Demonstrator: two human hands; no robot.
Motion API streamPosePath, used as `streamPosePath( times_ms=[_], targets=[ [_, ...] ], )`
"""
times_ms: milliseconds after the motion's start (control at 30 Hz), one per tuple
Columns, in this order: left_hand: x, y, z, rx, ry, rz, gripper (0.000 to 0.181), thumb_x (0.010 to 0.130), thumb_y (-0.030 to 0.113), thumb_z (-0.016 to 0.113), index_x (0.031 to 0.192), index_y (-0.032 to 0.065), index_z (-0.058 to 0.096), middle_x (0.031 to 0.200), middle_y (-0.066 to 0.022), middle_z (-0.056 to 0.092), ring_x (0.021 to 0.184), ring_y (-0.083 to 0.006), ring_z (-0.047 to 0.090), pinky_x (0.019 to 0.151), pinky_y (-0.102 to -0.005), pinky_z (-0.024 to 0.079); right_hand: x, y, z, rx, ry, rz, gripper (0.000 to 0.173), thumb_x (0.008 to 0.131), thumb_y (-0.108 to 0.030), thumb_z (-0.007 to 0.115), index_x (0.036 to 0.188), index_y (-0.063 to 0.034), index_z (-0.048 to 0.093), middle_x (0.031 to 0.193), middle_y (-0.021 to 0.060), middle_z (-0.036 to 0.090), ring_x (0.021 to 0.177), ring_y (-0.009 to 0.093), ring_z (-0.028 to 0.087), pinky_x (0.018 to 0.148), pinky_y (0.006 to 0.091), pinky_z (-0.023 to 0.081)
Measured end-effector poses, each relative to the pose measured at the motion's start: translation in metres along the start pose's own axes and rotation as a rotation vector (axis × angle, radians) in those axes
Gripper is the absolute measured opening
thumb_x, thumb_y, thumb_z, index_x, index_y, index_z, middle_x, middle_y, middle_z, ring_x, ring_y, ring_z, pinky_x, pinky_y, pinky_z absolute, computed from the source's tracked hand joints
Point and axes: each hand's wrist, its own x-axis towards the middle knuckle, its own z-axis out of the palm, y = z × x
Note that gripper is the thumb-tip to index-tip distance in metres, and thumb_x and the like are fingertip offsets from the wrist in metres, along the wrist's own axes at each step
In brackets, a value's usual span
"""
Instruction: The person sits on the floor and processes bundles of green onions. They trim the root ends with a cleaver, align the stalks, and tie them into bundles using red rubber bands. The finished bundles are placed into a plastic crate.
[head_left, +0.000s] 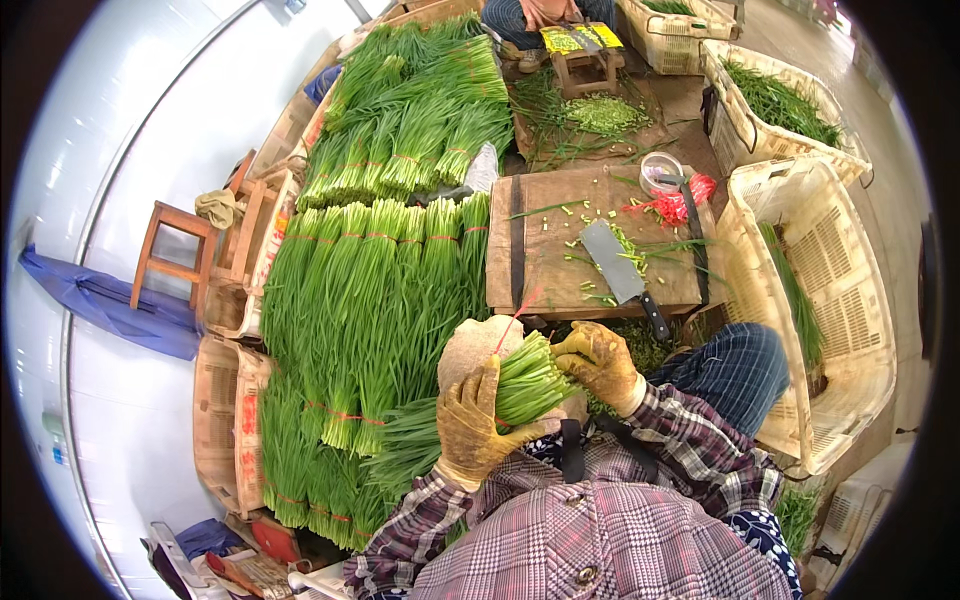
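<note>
My left hand (472, 420), in a stained yellow glove, is wrapped around a bundle of garlic chives (532, 382) in front of my chest. The pale cut ends face right, and the leaves trail off to the left. A thin red tie (515, 324) sticks up by my left fingers, and part of a red band shows low on the bundle. My right hand (600, 364), gloved alike, has curled fingers at the cut ends; whether they pinch anything is unclear. Beyond it lies a cleaver (616, 262) on a cloth-covered block (540, 247), its black handle over the near edge.
Banded chive bundles (375, 277) are piled on the left. The block also holds red ties (679, 201), a clear tub (661, 172) and cut stem bits. Plastic crates (855, 300) line the right. Another person (532, 15) sits at the far end behind a small stool (585, 60).
</note>
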Motion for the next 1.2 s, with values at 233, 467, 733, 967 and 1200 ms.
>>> streamPosePath(
  times_ms=[233,467,733,967,1200],
  targets=[
    [0.014,-0.030,-0.003,-0.218,-0.144,0.022,0.105,0.066,0.057,0.079,0.144,0.0020,0.035,0.119,-0.0172,0.059,0.103,-0.0350,0.059,0.088,-0.0443,0.048,0.000,0.042,0.013,0.389,0.314,0.273,0.008,0.091,-0.007,0.063,0.086,-0.0017,0.063,0.083,0.0084,0.061,0.076,0.019,0.057,0.070,0.0311,0.047],
    [0.040,-0.065,-0.011,-0.654,-0.297,-0.066,0.100,0.063,0.037,0.089,0.143,0.0028,0.040,0.138,-0.0172,0.052,0.127,-0.0287,0.052,0.106,-0.0362,0.040,-0.006,0.140,-0.035,-0.836,0.221,0.604,0.039,0.077,-0.027,0.076,0.109,-0.0107,0.062,0.107,0.0118,0.062,0.103,0.030,0.060,0.085,0.0412,0.048],
    [0.134,-0.069,-0.033,-0.508,-0.264,0.109,0.097,0.065,0.042,0.088,0.141,0.0036,0.043,0.133,-0.0149,0.055,0.122,-0.0274,0.055,0.104,-0.0375,0.043,-0.006,0.162,-0.040,-0.887,0.146,0.750,0.050,0.072,-0.022,0.080,0.114,-0.0106,0.056,0.109,0.0118,0.057,0.104,0.030,0.058,0.085,0.0398,0.050],
    [0.219,-0.044,0.031,-0.387,-0.346,0.297,0.083,0.062,0.032,0.086,0.133,0.0049,0.052,0.127,-0.0154,0.060,0.118,-0.0299,0.058,0.101,-0.0377,0.045,-0.007,0.165,-0.045,-0.615,0.218,0.899,0.050,0.074,-0.009,0.073,0.122,-0.0073,0.058,0.106,0.0161,0.065,0.096,0.033,0.064,0.081,0.0397,0.053],
    [0.220,-0.036,0.181,-0.153,-0.637,0.138,0.094,0.056,0.038,0.088,0.137,0.0129,0.047,0.124,-0.0161,0.061,0.115,-0.0352,0.057,0.099,-0.0417,0.046,-0.019,0.150,-0.063,0.442,0.593,1.082,0.068,0.076,0.005,0.061,0.141,0.0049,0.040,0.126,0.0152,0.060,0.099,0.024,0.064,0.083,0.0298,0.050]
  ],
)
